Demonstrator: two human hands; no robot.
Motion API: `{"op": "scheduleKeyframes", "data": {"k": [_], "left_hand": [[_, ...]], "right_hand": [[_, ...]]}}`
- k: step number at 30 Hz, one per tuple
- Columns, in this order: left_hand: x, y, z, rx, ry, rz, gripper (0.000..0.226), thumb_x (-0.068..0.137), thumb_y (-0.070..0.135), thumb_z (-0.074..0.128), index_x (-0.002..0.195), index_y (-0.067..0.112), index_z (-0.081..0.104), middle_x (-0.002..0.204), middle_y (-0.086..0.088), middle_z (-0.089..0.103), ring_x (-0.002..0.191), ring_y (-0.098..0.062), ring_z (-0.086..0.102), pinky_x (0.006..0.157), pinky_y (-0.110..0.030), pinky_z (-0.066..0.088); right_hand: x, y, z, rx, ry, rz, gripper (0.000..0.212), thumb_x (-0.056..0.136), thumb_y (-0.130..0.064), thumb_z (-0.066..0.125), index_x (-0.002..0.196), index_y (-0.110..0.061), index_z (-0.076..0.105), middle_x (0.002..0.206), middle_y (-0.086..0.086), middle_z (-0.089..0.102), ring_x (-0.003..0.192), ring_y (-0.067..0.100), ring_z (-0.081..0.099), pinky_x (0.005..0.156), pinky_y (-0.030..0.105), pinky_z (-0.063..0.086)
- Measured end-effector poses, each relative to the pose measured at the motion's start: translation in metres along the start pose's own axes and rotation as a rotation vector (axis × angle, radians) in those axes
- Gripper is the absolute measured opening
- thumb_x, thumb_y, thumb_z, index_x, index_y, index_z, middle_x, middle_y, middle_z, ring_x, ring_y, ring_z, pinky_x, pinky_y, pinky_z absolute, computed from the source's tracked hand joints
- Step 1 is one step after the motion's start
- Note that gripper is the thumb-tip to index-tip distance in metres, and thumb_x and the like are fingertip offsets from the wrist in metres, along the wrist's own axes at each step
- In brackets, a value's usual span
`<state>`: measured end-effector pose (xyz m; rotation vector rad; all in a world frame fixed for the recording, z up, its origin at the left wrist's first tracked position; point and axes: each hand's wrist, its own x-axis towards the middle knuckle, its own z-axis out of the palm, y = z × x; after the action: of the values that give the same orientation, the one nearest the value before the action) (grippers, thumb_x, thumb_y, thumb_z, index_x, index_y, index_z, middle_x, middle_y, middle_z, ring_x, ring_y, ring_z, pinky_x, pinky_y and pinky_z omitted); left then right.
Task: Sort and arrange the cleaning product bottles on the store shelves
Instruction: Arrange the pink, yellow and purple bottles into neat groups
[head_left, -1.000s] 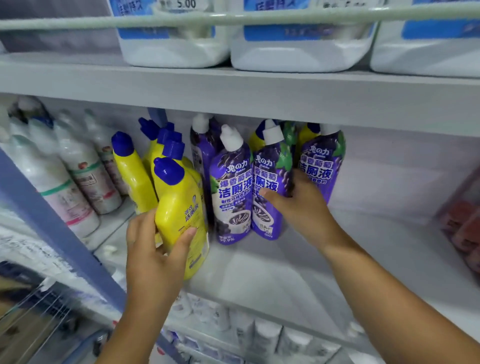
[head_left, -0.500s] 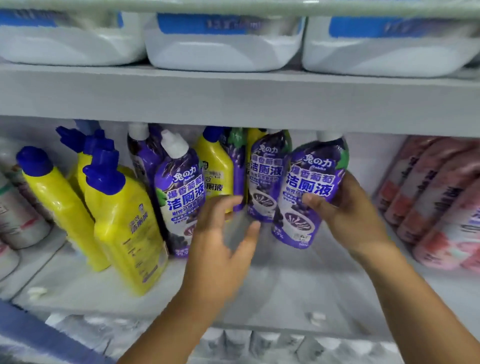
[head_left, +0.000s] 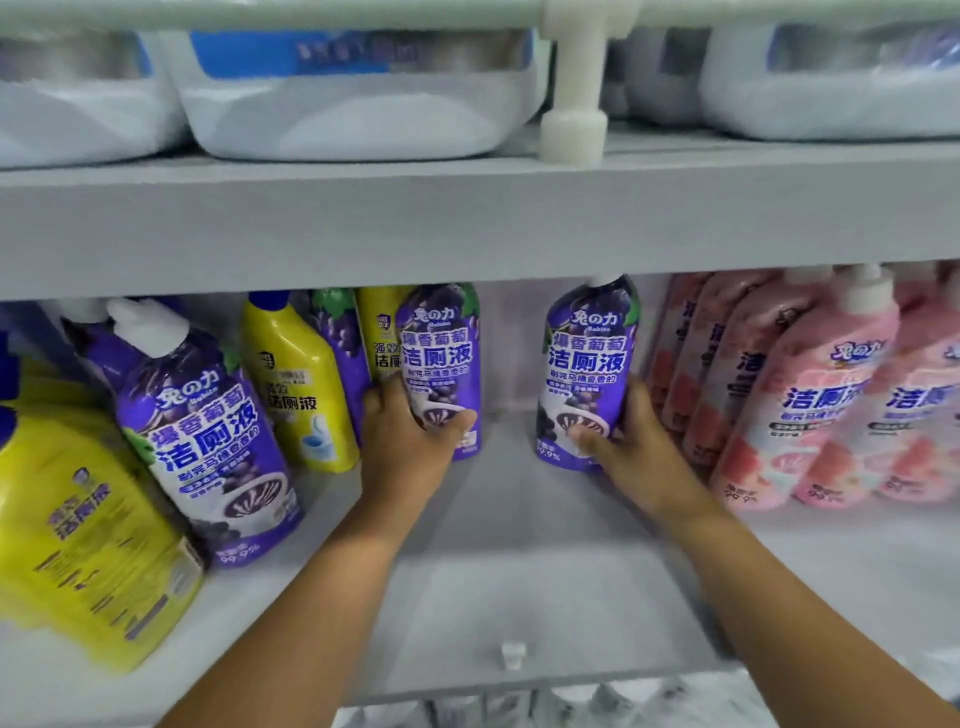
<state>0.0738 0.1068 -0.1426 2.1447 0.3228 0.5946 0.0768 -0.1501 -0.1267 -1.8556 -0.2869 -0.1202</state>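
Grey shelf (head_left: 519, 571) bears bottles; left hand (head_left: 410, 441) grips one purple bottle (head_left: 441, 358); right hand (head_left: 628, 441) grips another purple bottle (head_left: 589, 364).

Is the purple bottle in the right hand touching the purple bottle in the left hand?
Apart. In the head view, bare shelf wall shows between the right hand's purple bottle and the left hand's purple bottle.

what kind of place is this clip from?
Most likely a shop aisle: grey shelves stocked with many identical purple bottles, pink bottles and yellow bottles in rows, with big white jugs above.
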Motion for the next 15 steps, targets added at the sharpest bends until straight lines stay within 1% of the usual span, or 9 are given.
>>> {"op": "scheduleKeyframes", "data": {"k": [1,2,4,7,9,10,13,15], "left_hand": [[-0.001,-0.002,0.005,-0.062,-0.053,0.020,0.077,0.063,0.053,0.085,0.128,0.022,0.056,0.122,-0.005,0.061,0.113,-0.026,0.061,0.096,-0.044,0.053],[-0.002,-0.001,0.008,-0.145,-0.108,0.030,0.070,0.064,0.049,0.086,0.125,0.028,0.057,0.120,0.000,0.065,0.111,-0.020,0.064,0.096,-0.045,0.055],[-0.003,-0.001,0.017,-0.271,-0.156,0.032,0.063,0.067,0.044,0.086,0.123,0.036,0.057,0.119,0.009,0.071,0.107,-0.014,0.070,0.095,-0.048,0.057],[-0.001,0.007,0.030,-0.306,-0.115,0.016,0.065,0.066,0.050,0.084,0.123,0.036,0.056,0.117,0.014,0.073,0.104,-0.008,0.072,0.093,-0.047,0.059],[0.000,0.014,0.039,-0.304,-0.081,0.004,0.068,0.064,0.057,0.082,0.123,0.036,0.055,0.117,0.014,0.073,0.102,-0.007,0.071,0.091,-0.045,0.059],[-0.001,0.017,0.042,-0.299,-0.073,0.001,0.069,0.065,0.058,0.081,0.124,0.035,0.055,0.118,0.014,0.072,0.103,-0.007,0.071,0.091,-0.044,0.060],[-0.005,0.017,0.053,-0.296,-0.033,0.020,0.069,0.070,0.055,0.081,0.129,0.032,0.053,0.122,0.014,0.071,0.106,-0.007,0.070,0.091,-0.043,0.060],[-0.005,0.017,0.059,-0.271,-0.001,0.036,0.066,0.071,0.055,0.081,0.126,0.031,0.052,0.119,0.013,0.071,0.105,-0.008,0.070,0.088,-0.042,0.060]], "right_hand": [[-0.002,0.007,0.002,-0.025,0.007,0.004,0.055,0.088,0.002,0.074,0.135,-0.008,0.048,0.116,-0.009,0.067,0.098,-0.005,0.066,0.084,0.009,0.049],[0.000,0.013,0.003,-0.063,0.011,-0.008,0.051,0.087,0.002,0.074,0.133,-0.004,0.051,0.116,-0.009,0.067,0.095,-0.009,0.066,0.081,0.006,0.048],[0.011,0.020,0.003,-0.084,0.010,-0.019,0.049,0.088,0.000,0.075,0.132,-0.005,0.054,0.120,-0.003,0.070,0.097,-0.009,0.066,0.082,0.007,0.048],[0.035,0.029,0.002,-0.066,0.005,-0.005,0.050,0.090,-0.001,0.072,0.135,-0.010,0.052,0.121,-0.003,0.069,0.094,-0.011,0.066,0.083,0.008,0.050],[0.048,0.035,0.003,-0.058,-0.002,-0.009,0.053,0.090,0.000,0.071,0.137,-0.012,0.048,0.122,-0.004,0.068,0.098,-0.008,0.066,0.087,0.015,0.053],[0.052,0.038,0.003,-0.059,-0.003,-0.010,0.055,0.091,0.000,0.070,0.138,-0.013,0.046,0.123,-0.005,0.067,0.099,-0.006,0.067,0.088,0.016,0.053],[0.061,0.042,0.002,-0.046,-0.017,-0.003,0.057,0.092,-0.001,0.069,0.140,-0.016,0.043,0.121,-0.009,0.067,0.096,-0.010,0.066,0.082,0.009,0.049],[0.063,0.043,0.002,-0.026,-0.028,0.008,0.057,0.092,0.000,0.068,0.141,-0.019,0.044,0.121,-0.012,0.066,0.096,-0.011,0.065,0.083,0.008,0.049]]}}
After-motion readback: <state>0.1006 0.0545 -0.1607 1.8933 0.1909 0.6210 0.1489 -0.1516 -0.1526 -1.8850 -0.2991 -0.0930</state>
